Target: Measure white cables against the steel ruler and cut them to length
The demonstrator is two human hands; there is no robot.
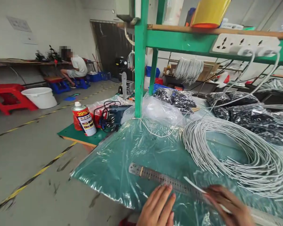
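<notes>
A steel ruler (pixel 166 179) lies slantwise on the plastic-covered green table (pixel 113 163), with a tan band around it near its left end. My left hand (pixel 158 205) rests with fingers stretched out, its fingertips at the ruler's near edge. To its right, my right hand (pixel 226 204) is closed on a white cable (pixel 193 184). The cable's free end points up and left across the ruler. Motion smears the right fingers a little. Beyond that hand sits a big coil of white cables (pixel 195 147), many cut ends showing.
A green post (pixel 141 62) rises from the table, carrying a shelf with a power strip (pixel 245 44). A spray can (pixel 84 119) and a dark power tool (pixel 119 113) stand at the left corner. Bags of black parts (pixel 252 116) lie behind the coil. A person (pixel 79 66) sits far left.
</notes>
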